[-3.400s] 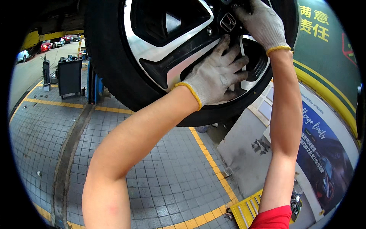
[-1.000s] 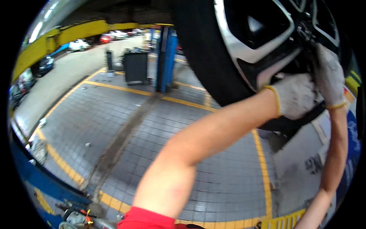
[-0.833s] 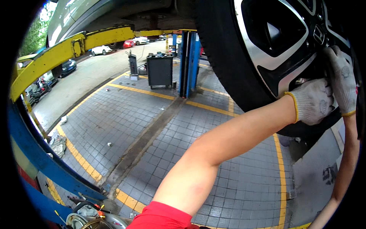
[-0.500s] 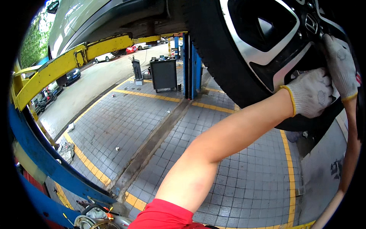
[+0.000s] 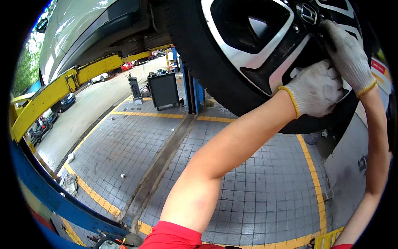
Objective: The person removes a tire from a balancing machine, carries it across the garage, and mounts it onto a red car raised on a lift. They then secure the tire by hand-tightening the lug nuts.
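Gripping the raised car wheel (image 5: 248, 45), left hand (image 5: 317, 89) low, right hand (image 5: 348, 54) above, both hands gloved

The wheel (image 5: 248, 54) hung upright overhead, black tyre around a silver-and-black spoked rim, raised well above the floor.

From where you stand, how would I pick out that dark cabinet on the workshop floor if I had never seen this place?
Start at the big raised car wheel at the top, then look lower left to the blue lift post beside it. The dark cabinet stands just left of that post, on the tiled floor by a yellow line. It is the only squat, boxy black unit there.
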A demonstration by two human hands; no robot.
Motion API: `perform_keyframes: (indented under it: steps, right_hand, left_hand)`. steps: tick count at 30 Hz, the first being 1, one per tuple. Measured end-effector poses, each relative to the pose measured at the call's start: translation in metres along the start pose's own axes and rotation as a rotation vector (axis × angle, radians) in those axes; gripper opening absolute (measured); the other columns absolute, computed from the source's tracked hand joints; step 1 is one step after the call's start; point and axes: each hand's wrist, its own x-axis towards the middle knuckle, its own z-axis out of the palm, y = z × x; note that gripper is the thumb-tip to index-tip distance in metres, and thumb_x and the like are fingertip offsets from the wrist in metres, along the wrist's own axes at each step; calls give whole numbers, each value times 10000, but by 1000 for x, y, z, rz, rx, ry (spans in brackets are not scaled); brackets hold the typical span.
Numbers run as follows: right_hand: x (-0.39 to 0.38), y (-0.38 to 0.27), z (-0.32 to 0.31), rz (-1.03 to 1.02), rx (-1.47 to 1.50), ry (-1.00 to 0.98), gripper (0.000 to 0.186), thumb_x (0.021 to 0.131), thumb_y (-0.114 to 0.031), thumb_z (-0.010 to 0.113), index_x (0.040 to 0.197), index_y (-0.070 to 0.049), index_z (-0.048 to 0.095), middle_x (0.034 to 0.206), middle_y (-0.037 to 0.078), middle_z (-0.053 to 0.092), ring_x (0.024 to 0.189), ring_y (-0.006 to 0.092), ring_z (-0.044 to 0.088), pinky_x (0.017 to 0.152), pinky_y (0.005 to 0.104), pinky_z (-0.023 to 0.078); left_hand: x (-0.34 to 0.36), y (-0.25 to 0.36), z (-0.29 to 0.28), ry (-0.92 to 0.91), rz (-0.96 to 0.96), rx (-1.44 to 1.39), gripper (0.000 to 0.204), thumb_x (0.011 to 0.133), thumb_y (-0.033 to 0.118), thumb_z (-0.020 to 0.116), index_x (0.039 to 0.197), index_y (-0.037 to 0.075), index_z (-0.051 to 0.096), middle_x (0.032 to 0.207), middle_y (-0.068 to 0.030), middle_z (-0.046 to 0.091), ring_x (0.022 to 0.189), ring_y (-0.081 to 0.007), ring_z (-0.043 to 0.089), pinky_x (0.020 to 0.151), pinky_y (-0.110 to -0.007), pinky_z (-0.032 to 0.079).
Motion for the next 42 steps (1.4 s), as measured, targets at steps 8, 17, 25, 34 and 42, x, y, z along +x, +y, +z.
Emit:
perform_keyframes:
  steps: [8, 17, 25, 34, 42]
  right_hand:
    - [6, 12, 6, -115, 146, 193, 266, 1028, -181, 652, 1274, -81, 647, 1038, 134, 709, 919, 307, 715, 844, 410, 583]
    - [10, -24, -24, -73, 33, 202, 344, 899, -109, 693, 1242, -86, 698, 757, 193, 678, 796, 377, 710, 722, 480, 573]
    - [11, -7, -12, -167, 147, 186, 406, 945, -214, 699, 1319, -69, 636, 849, 175, 720, 742, 354, 733, 660, 485, 582]
    - [13, 6, -15, -31, 59, 151, 336, 948, -202, 690, 1258, -79, 654, 926, 190, 719, 778, 357, 731, 662, 472, 583]
    - [10, 9, -10, -116, 171, 235, 341, 954, -219, 692, 1262, -74, 667, 859, 193, 723, 762, 371, 731, 669, 479, 583]
  left_hand:
    - [4, -1, 2, -24, -15, -42, 256, 849, 379, 730, 1004, 183, 783, 1061, -22, 722, 1125, -216, 645, 1134, -416, 440]
    - [-2, 1, 1, -12, -36, -7, 242, 851, 391, 734, 975, 189, 779, 1043, -11, 713, 1102, -207, 646, 1076, -404, 459]
    - [-4, -2, 14, 93, -19, -8, 205, 844, 387, 756, 960, 221, 782, 1064, 21, 710, 1049, -171, 638, 978, -361, 460]
    - [7, 3, 4, -74, -33, -63, 293, 902, 360, 724, 1110, 160, 774, 1175, -31, 708, 1248, -203, 603, 1209, -411, 386]
    - [8, 1, 0, -51, -34, -126, 279, 894, 343, 737, 1086, 142, 768, 1149, -53, 712, 1214, -220, 625, 1219, -415, 381]
